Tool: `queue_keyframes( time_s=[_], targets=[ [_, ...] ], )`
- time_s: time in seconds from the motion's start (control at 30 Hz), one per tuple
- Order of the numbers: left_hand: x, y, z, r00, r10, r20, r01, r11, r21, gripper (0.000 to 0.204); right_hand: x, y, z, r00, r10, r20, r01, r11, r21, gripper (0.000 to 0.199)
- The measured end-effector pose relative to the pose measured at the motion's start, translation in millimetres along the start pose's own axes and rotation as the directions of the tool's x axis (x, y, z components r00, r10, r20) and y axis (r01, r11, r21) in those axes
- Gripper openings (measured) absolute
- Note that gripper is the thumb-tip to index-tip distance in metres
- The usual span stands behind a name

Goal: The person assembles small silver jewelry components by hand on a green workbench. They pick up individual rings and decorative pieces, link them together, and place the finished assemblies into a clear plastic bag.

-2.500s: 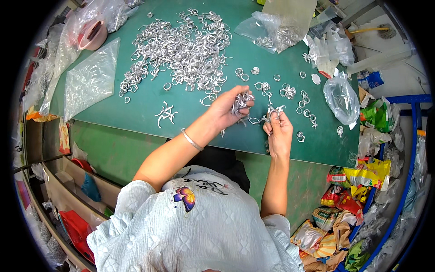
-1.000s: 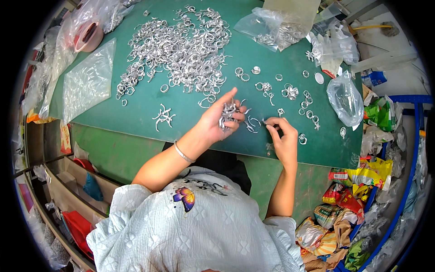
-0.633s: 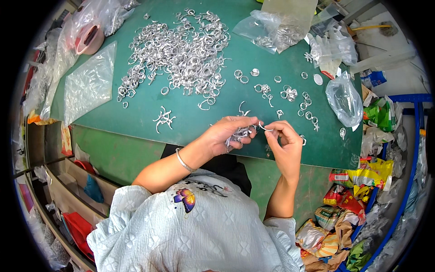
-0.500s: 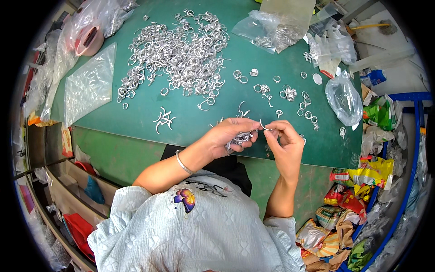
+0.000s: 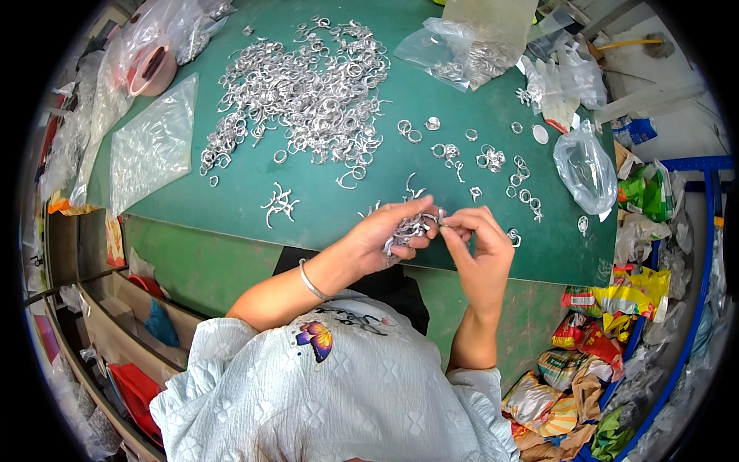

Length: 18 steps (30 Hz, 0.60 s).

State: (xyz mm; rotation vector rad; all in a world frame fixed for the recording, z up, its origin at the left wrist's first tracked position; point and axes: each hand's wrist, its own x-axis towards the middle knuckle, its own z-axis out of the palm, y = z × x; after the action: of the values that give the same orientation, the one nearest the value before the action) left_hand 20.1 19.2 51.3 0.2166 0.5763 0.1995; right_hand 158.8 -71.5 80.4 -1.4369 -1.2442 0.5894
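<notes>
Fingers of the left hand [image 5: 382, 240] curl shut around a small bunch of shiny silver metal rings and hooks [image 5: 406, 229], cupping them against the palm, probably so the loose pieces stay gathered while one is worked on. The fingertips of the right hand [image 5: 477, 242] are pressed together in a pinch on one small silver piece at the edge of that bunch, right where the two hands meet. Both hands hover just above the near edge of the green table [image 5: 308, 212], close to the body, which likely keeps the fine work steady and well in sight.

A thin silver bangle [image 5: 309, 279] sits on the left wrist.

Farther back on the table lies a large loose heap of silver metal rings [image 5: 304, 88], within reach of the left arm. Small scattered groups of rings [image 5: 493, 158] lie to the right of it, apart from the heap, perhaps sorted. A little cluster of bent silver hooks [image 5: 279, 206] rests alone near the front edge.

Clear plastic bags [image 5: 150, 146] lie flat on the left side, a bag partly filled with metal parts [image 5: 469, 54] sits at the far edge, and a crumpled clear bag [image 5: 583, 165] lies at the right. A roll of tape inside plastic [image 5: 152, 65] sits at the far left corner. Colourful snack wrappers [image 5: 585, 362] pile on the floor to the right, beside a blue metal frame [image 5: 704, 254].
</notes>
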Motion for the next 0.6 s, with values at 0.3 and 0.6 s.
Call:
queue_keyframes(
  time_s=[0.3, 0.6],
  targets=[
    [-6, -3, -21, 1.0, 0.008, -0.017, -0.012, 0.975, -0.222, 0.019, -1, 15, -2, 0.997, -0.057, -0.06, 0.044, 0.981, -0.189, 0.016],
    [-30, -6, -46, 0.986, 0.138, -0.09, -0.158, 0.946, -0.283, 0.016, -15, 85, 32, 0.983, -0.078, 0.168, 0.166, 0.776, -0.608, 0.037]
  ],
)
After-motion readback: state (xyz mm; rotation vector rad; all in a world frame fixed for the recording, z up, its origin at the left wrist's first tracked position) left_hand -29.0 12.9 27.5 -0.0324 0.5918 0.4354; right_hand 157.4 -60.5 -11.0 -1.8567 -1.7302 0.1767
